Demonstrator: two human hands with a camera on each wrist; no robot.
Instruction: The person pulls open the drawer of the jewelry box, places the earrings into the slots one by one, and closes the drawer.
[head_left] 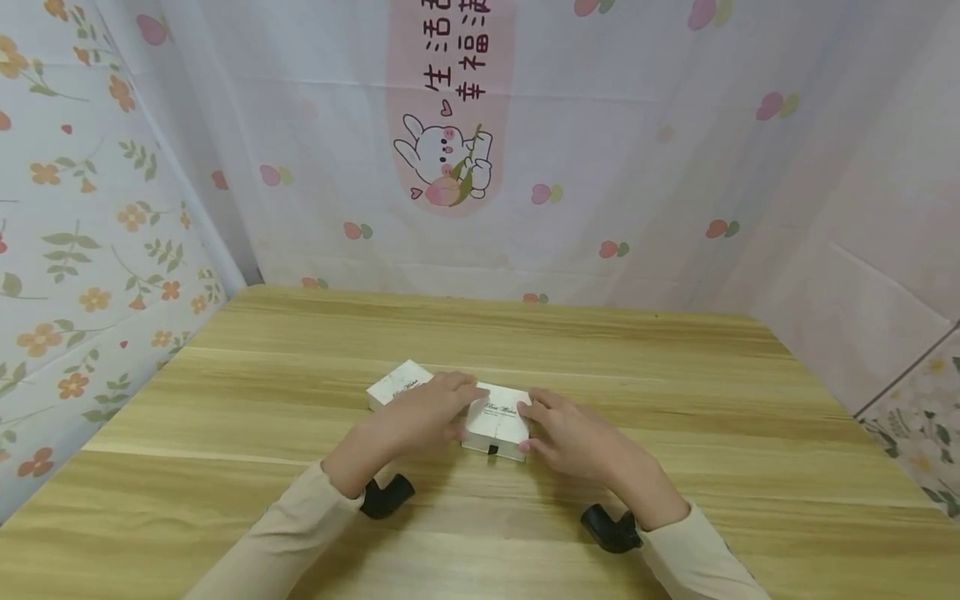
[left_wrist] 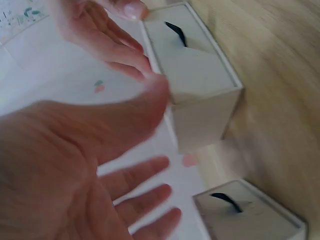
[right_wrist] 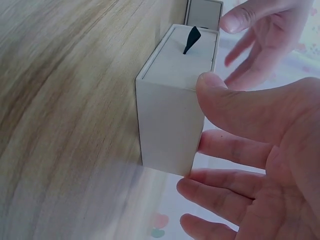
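Observation:
A white drawer-style gift box (head_left: 498, 417) with "Best Wishes" lettering on its lid and a black ribbon tab in front lies on the table. My right hand (head_left: 573, 435) holds it at its right end, the thumb at the front corner and the fingers along the top and far edge. My left hand (head_left: 427, 412) is at its left end, thumb by the near edge; in the left wrist view its other fingers are spread and clear of the box. A second white gift box (head_left: 397, 385), also with a black tab, sits to the left, partly hidden behind my left hand.
The boxes lie on a wood-grain table (head_left: 675, 375). Behind it hangs a pale curtain (head_left: 637, 167) with fruit prints and a rabbit picture; a floral cloth (head_left: 90, 208) hangs at the left. Black curved pieces (head_left: 387, 497) show beneath both wrists.

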